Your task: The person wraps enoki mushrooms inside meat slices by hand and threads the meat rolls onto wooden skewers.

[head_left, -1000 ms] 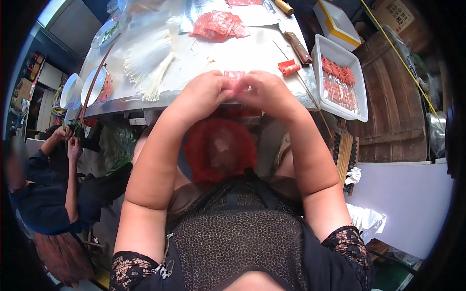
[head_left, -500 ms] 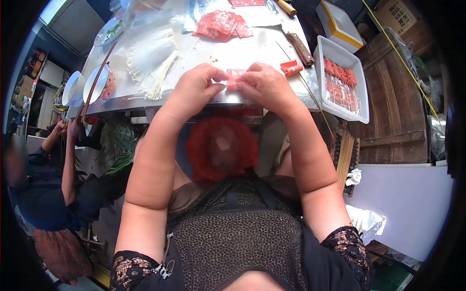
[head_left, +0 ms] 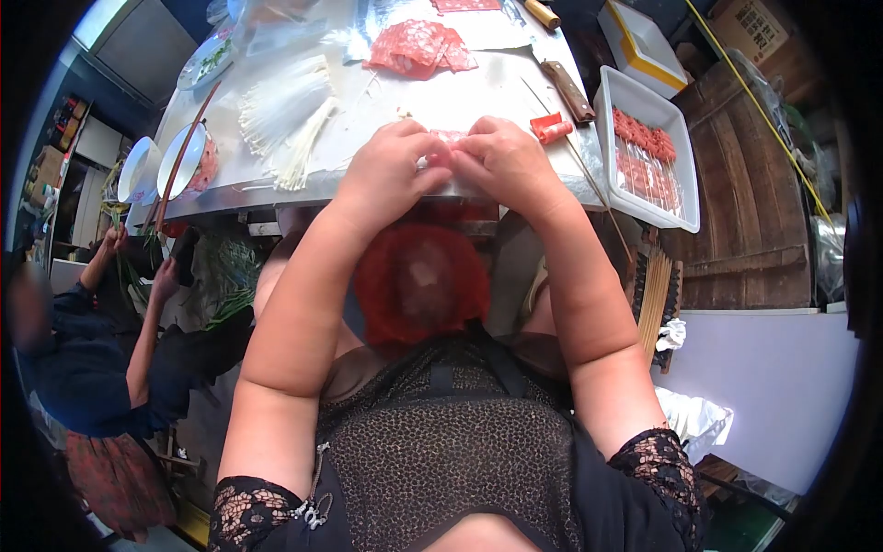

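Observation:
At the table's near edge, a thin slice of pink meat (head_left: pixel 448 136) lies mostly hidden by my fingers. My left hand (head_left: pixel 394 173) is closed at its left end, thumb and fingers pinching. A small pale bit shows between those fingertips, too small to name. From the other side my right hand (head_left: pixel 511 164) grips the slice with thumb and bent fingers. Just beyond my right hand sit red-and-white meat rolls (head_left: pixel 550 128), close to a thin skewer (head_left: pixel 579 158). Left of my hands is a spread of enoki mushrooms (head_left: pixel 292 120). More meat slices (head_left: pixel 421 48) are piled farther back.
On the right stand a white tray (head_left: pixel 692 175) of skewered meat and a wooden-handled knife (head_left: pixel 570 92). Bamboo skewers (head_left: pixel 654 299) lie below the tray. White bowls (head_left: pixel 140 170) and long chopsticks (head_left: pixel 189 152) are at left, near another person (head_left: pixel 92 359) holding green stalks.
My left hand has moved right, closing in on the slice beside my right hand. At left, the other person's nearer hand has dropped away from the chopsticks.

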The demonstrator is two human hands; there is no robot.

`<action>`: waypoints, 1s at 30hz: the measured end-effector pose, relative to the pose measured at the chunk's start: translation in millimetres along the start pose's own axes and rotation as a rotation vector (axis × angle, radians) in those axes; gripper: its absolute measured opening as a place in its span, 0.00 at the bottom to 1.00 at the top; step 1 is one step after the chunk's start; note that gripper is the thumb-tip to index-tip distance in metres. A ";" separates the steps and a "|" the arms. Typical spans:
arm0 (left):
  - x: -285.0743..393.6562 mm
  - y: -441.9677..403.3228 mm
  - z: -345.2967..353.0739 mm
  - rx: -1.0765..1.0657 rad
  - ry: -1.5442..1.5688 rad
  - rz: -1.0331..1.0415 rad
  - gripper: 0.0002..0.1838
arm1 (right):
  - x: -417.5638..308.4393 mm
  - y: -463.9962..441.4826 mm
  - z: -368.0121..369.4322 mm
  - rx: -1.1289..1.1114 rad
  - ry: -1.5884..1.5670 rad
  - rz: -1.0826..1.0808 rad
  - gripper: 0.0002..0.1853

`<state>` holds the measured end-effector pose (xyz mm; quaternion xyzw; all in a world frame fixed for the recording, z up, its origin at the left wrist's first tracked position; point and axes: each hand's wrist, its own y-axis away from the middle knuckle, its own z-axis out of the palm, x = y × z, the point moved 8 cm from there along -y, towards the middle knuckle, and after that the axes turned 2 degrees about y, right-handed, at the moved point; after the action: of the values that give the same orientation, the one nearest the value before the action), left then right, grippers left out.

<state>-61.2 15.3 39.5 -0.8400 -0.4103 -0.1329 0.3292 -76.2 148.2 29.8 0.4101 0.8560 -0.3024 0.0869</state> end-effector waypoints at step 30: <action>-11.0 -5.3 12.6 -0.135 0.098 -0.140 0.10 | 3.8 3.0 -2.6 0.059 -0.037 0.032 0.06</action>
<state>-72.8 19.3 27.0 -0.8219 -0.4416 -0.2240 0.2816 -76.2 153.7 29.0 0.4203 0.8385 -0.3335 0.0955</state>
